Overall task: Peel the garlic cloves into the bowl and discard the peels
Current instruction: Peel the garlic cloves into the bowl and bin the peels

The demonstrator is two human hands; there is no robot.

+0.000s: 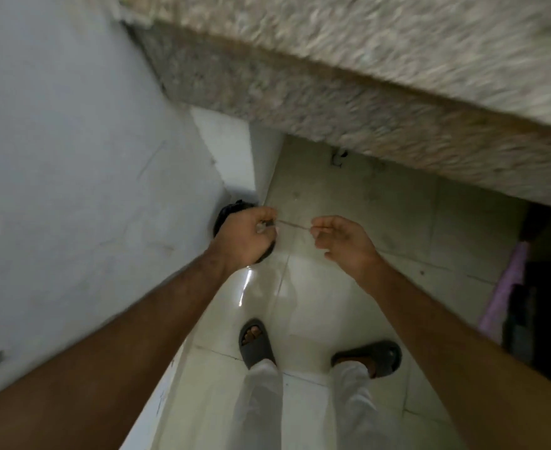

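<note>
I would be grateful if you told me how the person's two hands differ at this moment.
The left hand shows its back, fingers curled over small pale peel scraps; the right hand shows its palm side. The left hand hangs over a dark round bin; the right hand hangs over pale floor tiles. Both pinch one thin peel strip.

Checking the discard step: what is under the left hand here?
Under the left hand sits a dark round object on the floor by the wall, possibly a bin. The hand covers most of it, so its inside cannot be seen.
</note>
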